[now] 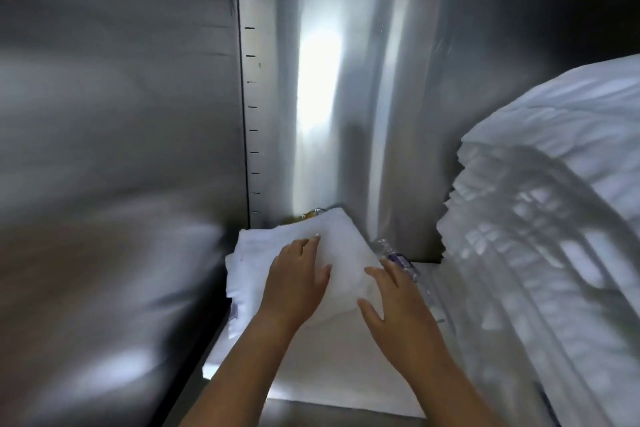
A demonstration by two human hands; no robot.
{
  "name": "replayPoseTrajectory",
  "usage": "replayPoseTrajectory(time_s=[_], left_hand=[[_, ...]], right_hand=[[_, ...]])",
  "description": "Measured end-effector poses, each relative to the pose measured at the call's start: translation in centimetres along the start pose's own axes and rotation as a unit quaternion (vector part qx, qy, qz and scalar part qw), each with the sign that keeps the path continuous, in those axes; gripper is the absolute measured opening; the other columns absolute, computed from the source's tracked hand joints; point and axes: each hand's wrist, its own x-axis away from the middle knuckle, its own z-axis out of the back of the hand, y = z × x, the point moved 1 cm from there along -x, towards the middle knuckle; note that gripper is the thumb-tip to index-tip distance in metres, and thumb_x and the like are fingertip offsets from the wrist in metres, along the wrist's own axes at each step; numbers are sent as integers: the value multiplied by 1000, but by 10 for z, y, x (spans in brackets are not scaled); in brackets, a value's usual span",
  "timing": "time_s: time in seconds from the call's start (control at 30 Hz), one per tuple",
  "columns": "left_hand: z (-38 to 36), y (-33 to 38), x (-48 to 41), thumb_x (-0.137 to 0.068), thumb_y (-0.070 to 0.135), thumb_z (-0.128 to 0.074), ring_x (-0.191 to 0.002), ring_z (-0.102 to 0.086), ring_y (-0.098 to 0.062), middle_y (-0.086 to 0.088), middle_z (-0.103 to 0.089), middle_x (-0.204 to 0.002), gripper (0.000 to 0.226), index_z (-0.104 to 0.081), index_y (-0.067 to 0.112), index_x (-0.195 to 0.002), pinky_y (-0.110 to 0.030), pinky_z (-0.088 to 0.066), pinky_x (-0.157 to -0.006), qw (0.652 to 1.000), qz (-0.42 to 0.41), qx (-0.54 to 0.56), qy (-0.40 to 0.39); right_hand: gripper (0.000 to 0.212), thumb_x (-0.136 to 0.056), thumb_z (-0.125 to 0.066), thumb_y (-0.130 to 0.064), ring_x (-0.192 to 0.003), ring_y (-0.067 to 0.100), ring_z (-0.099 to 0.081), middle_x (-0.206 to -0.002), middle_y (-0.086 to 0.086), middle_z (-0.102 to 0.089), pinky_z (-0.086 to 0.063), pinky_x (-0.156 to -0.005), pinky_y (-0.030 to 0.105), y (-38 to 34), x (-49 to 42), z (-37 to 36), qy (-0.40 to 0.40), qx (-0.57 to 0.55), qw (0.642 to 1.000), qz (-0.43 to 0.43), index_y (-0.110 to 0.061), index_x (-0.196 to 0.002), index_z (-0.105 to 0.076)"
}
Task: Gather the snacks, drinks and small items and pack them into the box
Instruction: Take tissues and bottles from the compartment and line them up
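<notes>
- Two hands: your left hand (pixel 298 282) lies flat, fingers straight, on the folded white towel (pixel 343 239).
- Your right hand (pixel 398 305), fingers spread, grips nothing.
- The water bottle (pixel 401 260), lower middle, lies beside your right fingertips, slanting down-right.

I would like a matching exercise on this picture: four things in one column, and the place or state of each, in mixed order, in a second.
1. left hand
2. plastic bottle
3. tall linen stack
4. slotted metal strip

a. fills the right side of the view
b. runs up the wall behind the folded white towel
c. rests flat on the towel, fingers straight
d. lies just right of the towel, purple label

Pairs: 1-c, 2-d, 3-a, 4-b
</notes>
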Motion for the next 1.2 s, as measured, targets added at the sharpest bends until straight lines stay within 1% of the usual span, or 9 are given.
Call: replayPoseTrajectory(time_s=[0.13,0.3,0.4,0.47,0.57,0.67,0.83,0.97,1.2], left_hand=[[-23,-14,-42,-96,42,-40,-129,-38,-13,1,-44,-142,50,-38,19,-140,-23,-19,-110,999,-10,-33,10],[-47,-29,-73,-99,42,-26,-142,-16,-13,3,-27,-153,51,-26,22,-146,-24,-1,-114,999,-25,-47,11],[-62,-34,-74,-99,46,-20,-140,-20,-9,5,-30,-152,51,-27,28,-146,-22,0,-111,999,-18,-41,19],[-70,-37,-73,-99,46,-21,-139,-24,-8,6,-32,-151,50,-27,29,-146,-21,0,-110,999,-20,-38,14],[-75,-39,-75,-99,46,-20,-137,-29,-7,6,-36,-149,49,-31,30,-144,-21,-5,-110,999,-17,-31,13],[-73,-38,-76,-99,44,-24,-132,-36,-7,6,-43,-144,47,-38,28,-141,-23,-16,-110,1000,-23,-8,15],[-63,-40,-97,-97,34,-38,-111,-49,-14,0,-55,-125,34,-53,21,-124,-29,-40,-97,999,-9,46,15],[-61,-36,-125,-90,23,-53,-117,-46,-18,-3,-52,-129,44,-47,16,-133,-29,-36,-99,998,-43,22,42],[-76,-47,-154,-82,36,-62,-123,-42,-20,-2,-46,-135,61,-41,21,-138,-35,-36,-99,998,18,25,-48]], right_hand=[[42,-93,-49,-36,-139,6,-18,-152,-10,-21,-21,-108,21,-3,-47,-19,-1,-53,999,-4,-31,-134,-40],[46,-98,-41,-27,-142,5,-12,-156,-6,-16,-4,-107,10,-7,-115,-50,6,-27,999,39,-24,-143,-33],[48,-99,-34,-25,-144,8,-7,-157,-3,-13,2,-110,15,1,-141,-70,-3,9,998,58,-22,-147,-27],[49,-99,-27,-31,-144,6,-3,-158,-6,-10,-1,-114,21,10,-145,-83,-1,35,998,45,-25,-148,-24],[51,-95,-22,-38,-143,3,-6,-157,-9,-14,-13,-116,26,19,-142,-93,5,26,1000,16,-30,-145,-30],[45,-97,-27,-34,-142,3,-13,-154,-10,-22,-21,-116,32,18,-143,-92,9,7,1000,8,-31,-141,-37],[42,-100,-30,-27,-142,3,-13,-154,-10,-22,-17,-116,28,18,-139,-87,11,2,1000,-2,-31,-140,-38],[42,-100,-29,-26,-142,1,-10,-155,-12,-19,-15,-115,25,18,-138,-87,15,0,1000,-6,-32,-141,-37],[43,-99,-28,-26,-142,1,-11,-154,-13,-22,-17,-115,26,20,-139,-89,13,-12,1000,-15,-33,-141,-38]])
